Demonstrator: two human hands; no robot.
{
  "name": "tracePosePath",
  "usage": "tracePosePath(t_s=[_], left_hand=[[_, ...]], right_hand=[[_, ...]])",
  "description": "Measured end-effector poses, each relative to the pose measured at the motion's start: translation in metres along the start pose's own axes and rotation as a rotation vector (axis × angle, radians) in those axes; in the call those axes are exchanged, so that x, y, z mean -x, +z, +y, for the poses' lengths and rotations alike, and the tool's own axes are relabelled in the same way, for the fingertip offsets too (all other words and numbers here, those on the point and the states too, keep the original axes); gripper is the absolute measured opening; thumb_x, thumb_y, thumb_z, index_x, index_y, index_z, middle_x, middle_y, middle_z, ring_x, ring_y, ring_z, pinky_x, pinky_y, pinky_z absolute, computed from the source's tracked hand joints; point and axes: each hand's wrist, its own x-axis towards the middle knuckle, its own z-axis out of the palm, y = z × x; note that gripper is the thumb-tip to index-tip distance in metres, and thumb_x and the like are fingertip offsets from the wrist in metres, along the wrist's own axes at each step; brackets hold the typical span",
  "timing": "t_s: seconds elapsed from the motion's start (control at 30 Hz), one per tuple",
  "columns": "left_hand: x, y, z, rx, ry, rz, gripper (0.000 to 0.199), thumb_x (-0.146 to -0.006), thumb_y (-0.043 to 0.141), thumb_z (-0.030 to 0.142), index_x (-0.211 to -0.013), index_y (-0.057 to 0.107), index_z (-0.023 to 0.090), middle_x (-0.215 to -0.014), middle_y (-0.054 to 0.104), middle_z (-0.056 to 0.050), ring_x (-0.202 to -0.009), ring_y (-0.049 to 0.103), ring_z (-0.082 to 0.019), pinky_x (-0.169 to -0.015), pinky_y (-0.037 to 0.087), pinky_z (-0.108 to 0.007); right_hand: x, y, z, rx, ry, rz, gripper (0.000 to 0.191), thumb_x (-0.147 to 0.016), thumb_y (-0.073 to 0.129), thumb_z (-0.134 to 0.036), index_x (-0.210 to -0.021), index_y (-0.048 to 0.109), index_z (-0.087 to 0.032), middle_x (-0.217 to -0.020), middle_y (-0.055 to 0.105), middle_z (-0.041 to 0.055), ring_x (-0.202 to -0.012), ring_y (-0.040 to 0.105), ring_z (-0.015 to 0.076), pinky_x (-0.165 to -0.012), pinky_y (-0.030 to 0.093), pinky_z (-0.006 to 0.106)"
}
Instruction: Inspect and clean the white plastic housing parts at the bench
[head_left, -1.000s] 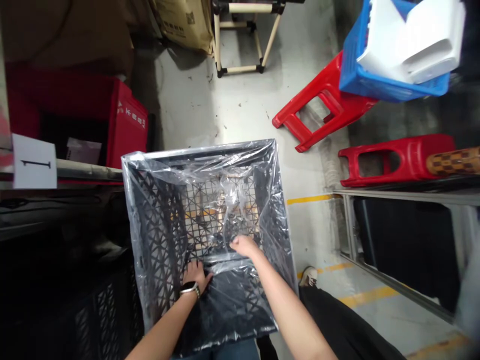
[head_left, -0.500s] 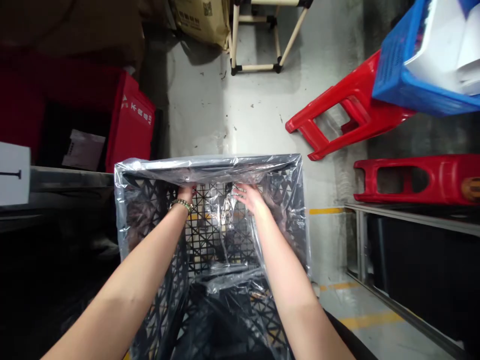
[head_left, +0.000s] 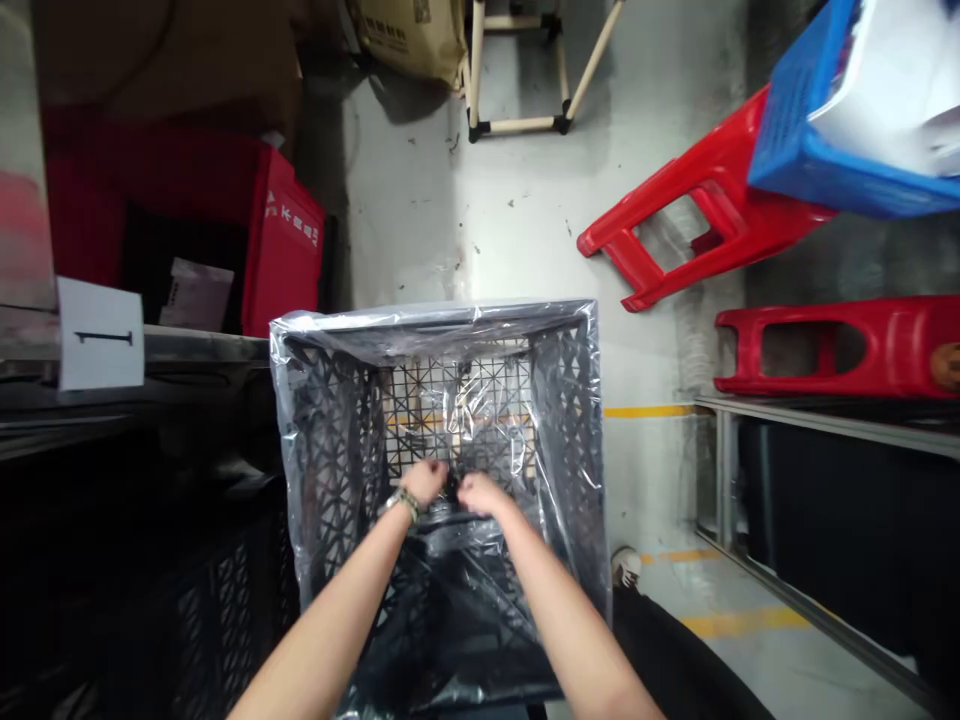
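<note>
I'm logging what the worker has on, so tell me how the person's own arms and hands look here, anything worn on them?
Both forearms are bare, with no sleeves and no gloves in view. The left hand has a beaded bracelet in greenish and light tones around its wrist, next to what may be a watch. The right hand and its wrist carry nothing visible. No rings can be made out.

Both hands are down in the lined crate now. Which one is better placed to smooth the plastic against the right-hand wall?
Probably the right hand: it lies nearer that wall of the black crate, while the left hand would have to cross over it.

white card (head_left: pixel 100 333): "1" | red bin (head_left: pixel 289 258): white characters, unreadable
</note>
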Motion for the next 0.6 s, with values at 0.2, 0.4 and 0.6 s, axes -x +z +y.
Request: tracePosePath(t_s=[0.2, 0.4, 0.6], left_hand=[[0.111, -0.002, -0.025, -0.287, 0.087, -0.096, 0.027, -0.09, 0.073, 0.034, -0.113, 0.068, 0.021, -0.123, 0.066, -0.008, -0.118, 0.062, -0.029, -0.1, 0.052, -0.048], [0.111, -0.122, 0.046, -0.351, 0.299, 0.278, 0.059, -0.094, 0.056, 0.052, -0.138, 0.048, 0.013, -0.151, 0.043, -0.027, -0.146, 0.035, -0.046, -0.116, 0.031, -0.066], [0.054, -0.223, 0.071, -0.673, 0.011, 0.213, 0.073, -0.083, 0.057, 0.069, -0.135, 0.05, 0.018, -0.112, 0.074, -0.017, -0.104, 0.069, -0.042, -0.086, 0.053, -0.049]], right_hand=[[0.104, 0.002, 0.032, 0.199, -0.076, 0.074, 0.029, -0.1, 0.054, -0.03, -0.127, 0.063, -0.021, -0.135, 0.063, 0.0126, -0.131, 0.056, 0.0273, -0.113, 0.044, 0.047], [0.281, 0.064, 0.113, -0.417, -0.008, 0.207, 0.042, -0.094, 0.044, -0.067, -0.089, 0.059, -0.028, -0.07, 0.065, 0.0039, -0.061, 0.065, 0.0234, -0.061, 0.057, 0.038], [0.269, 0.101, 0.144, -0.736, 0.341, 0.536, 0.076, -0.063, 0.073, -0.079, -0.11, 0.055, -0.022, -0.076, 0.065, 0.0018, -0.058, 0.066, 0.0219, -0.04, 0.047, 0.028]])
